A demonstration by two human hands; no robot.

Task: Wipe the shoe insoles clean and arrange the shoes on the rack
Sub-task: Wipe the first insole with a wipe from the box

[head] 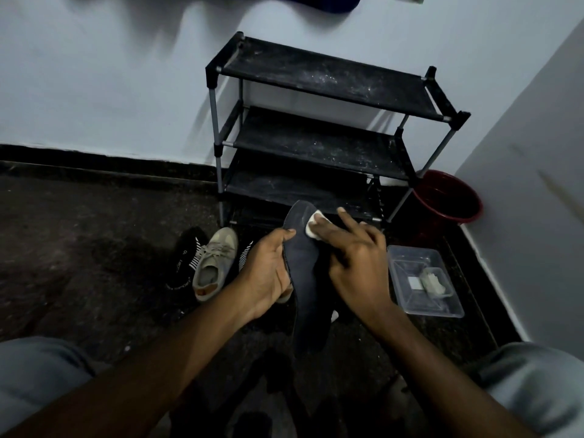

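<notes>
Left hand (268, 273) gripping dark insole (305, 295), fingers curled round its edge; right hand (355, 260), at 3 o'clock, pressing white pad (312, 229) onto it with extended fingers.

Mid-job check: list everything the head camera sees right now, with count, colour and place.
shoe rack: 1, black, against the wall, no shoes on the visible shelves
bucket: 1, red, right of the rack
container: 1, clear plastic, on the floor at right, pale items inside
beige sneaker: 1, on the floor, left of the hands
striped shoes: 2, black and white, flanking the sneaker
insole: 1, dark, centre
wipe: 1, white, on the insole's toe end
left hand: grips the insole
right hand: presses the wipe
</notes>
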